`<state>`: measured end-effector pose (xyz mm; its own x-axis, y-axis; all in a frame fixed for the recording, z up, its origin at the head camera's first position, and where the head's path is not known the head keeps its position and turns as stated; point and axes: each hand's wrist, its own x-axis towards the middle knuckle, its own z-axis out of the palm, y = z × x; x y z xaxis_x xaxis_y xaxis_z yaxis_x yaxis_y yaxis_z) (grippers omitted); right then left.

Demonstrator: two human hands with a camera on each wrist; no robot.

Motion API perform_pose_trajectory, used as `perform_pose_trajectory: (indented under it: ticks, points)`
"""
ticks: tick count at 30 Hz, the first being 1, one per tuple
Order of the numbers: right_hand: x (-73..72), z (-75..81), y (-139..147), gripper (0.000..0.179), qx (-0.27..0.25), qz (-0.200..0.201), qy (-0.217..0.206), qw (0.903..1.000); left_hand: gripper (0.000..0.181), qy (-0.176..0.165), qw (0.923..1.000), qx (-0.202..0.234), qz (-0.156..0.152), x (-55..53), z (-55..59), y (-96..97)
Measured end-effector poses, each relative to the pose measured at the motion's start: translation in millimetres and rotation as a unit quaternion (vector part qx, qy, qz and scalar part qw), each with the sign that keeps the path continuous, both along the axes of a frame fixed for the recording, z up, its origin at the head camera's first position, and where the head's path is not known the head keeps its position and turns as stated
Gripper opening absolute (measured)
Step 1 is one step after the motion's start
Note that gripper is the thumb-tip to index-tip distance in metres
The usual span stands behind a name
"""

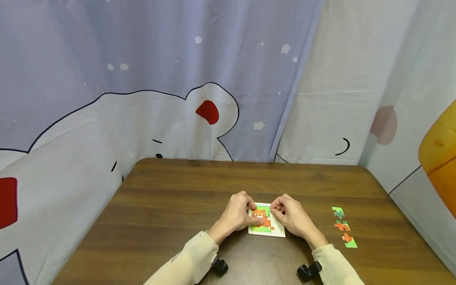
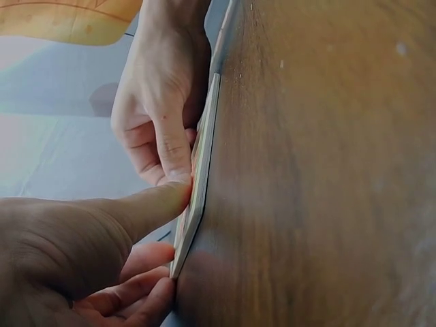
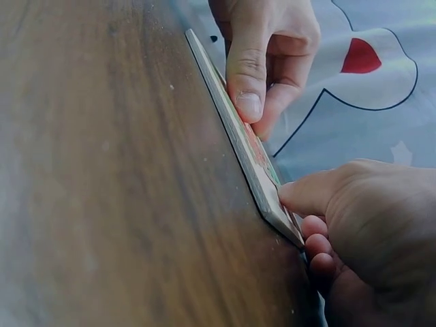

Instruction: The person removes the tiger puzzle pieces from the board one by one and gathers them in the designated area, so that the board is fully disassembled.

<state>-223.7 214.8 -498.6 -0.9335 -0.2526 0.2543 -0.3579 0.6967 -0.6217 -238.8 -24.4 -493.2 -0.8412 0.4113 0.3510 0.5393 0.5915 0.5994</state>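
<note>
A framed jigsaw puzzle (image 1: 261, 228) with an orange tiger on green lies flat on the table. Its right strip shows bare, pale backing. My left hand (image 1: 235, 209) holds the board at its left side, thumb on the picture, the other fingers curled at the edge (image 2: 136, 289). At the upper right my right hand (image 1: 293, 215) grips the board, thumb (image 3: 306, 194) on its face and fingers bent by the rim. Whether a piece is between the right fingertips is hidden. Both thumbs also appear on the board in the left wrist view.
Three loose jigsaw pieces lie in a column at the right: a green one (image 1: 338, 212), an orange one (image 1: 342, 226) and an orange-green one (image 1: 350, 240). The brown wooden table (image 1: 171, 206) reaches a printed curtain (image 1: 171, 126) behind it.
</note>
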Motion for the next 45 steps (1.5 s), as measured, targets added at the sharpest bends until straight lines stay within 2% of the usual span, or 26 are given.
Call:
perform_pose_trajectory:
  ticks: [5,6,7,14,15,18,21,24,26,31,33,35,37,40,41,42,44,45]
  points:
    - [-1.0,1.5,-1.1,0.010,0.006,0.006,0.012,0.9999,0.041,-0.021,0.9996,-0.012,0.013,1.6,6.8,1.0]
    - [-1.2,1.7,-1.3,0.010,0.004,0.009,0.012,0.9999,0.041,-0.037,0.9991,-0.014,0.015,3.5,11.8,1.4]
    - [-1.2,2.0,-1.7,0.010,0.002,0.009,0.010,0.9999,0.041,-0.041,0.9989,-0.019,0.017,3.3,12.3,1.6]
    - [0.1,1.8,-0.2,0.009,-0.015,0.020,0.021,0.9995,0.041,-0.041,0.9988,-0.018,0.017,2.5,12.4,1.4]
    - [0.6,1.8,0.1,0.010,-0.015,0.019,0.022,0.9995,0.041,-0.026,0.9994,-0.017,0.015,1.1,7.3,1.4]
    - [1.3,1.1,0.9,0.012,-0.017,0.015,0.015,0.9996,0.040,-0.021,0.9997,-0.005,0.009,1.4,4.5,0.5]
    - [1.3,-0.4,1.6,0.011,-0.024,0.012,0.003,0.9996,0.042,-0.011,0.9999,0.007,0.008,-3.6,-6.7,0.1]
    - [0.3,-2.6,2.3,0.009,-0.035,0.006,-0.003,0.9994,0.042,-0.024,0.9996,0.014,0.009,-5.2,-7.7,0.5]
    - [-0.4,-3.9,2.4,0.009,-0.042,0.002,-0.006,0.9991,0.041,-0.039,0.9991,0.009,0.013,-2.5,-2.1,1.1]
    - [-0.7,-4.4,3.1,0.009,-0.068,-0.001,-0.028,0.9973,0.043,-0.032,0.9992,-0.006,0.022,-21.0,-30.2,3.4]
    - [-0.4,-3.2,4.5,0.009,-0.079,0.002,-0.038,0.9961,0.044,-0.023,0.9996,0.000,0.018,-24.7,-36.9,3.3]
    - [-0.3,-2.2,6.5,0.008,-0.091,0.006,-0.048,0.9946,0.042,-0.021,0.9997,0.008,0.012,-15.8,-24.3,2.2]
    - [-0.4,-1.2,8.5,0.008,-0.104,0.008,-0.057,0.9929,0.040,-0.003,0.9999,0.003,0.011,-15.0,-25.6,2.1]
    - [-1.0,-0.7,11.7,0.008,-0.124,0.013,-0.070,0.9897,0.041,-0.001,1.0000,0.001,0.010,-8.5,-15.8,1.5]
    - [-1.2,-0.6,12.6,0.008,-0.132,0.014,-0.073,0.9885,0.043,0.011,0.9999,-0.002,0.010,-11.2,-21.1,1.5]
    - [-1.4,-0.5,13.6,0.009,-0.138,0.015,-0.075,0.9875,0.043,0.010,0.9999,-0.003,0.010,-10.0,-19.4,1.6]
    - [-1.5,0.1,15.9,0.010,-0.148,0.017,-0.079,0.9857,0.043,-0.016,0.9998,0.005,0.008,-1.4,-4.2,0.6]
    - [-1.3,0.7,17.4,0.011,-0.152,0.016,-0.081,0.9850,0.043,-0.020,0.9997,0.005,0.009,-0.6,-3.3,0.9]
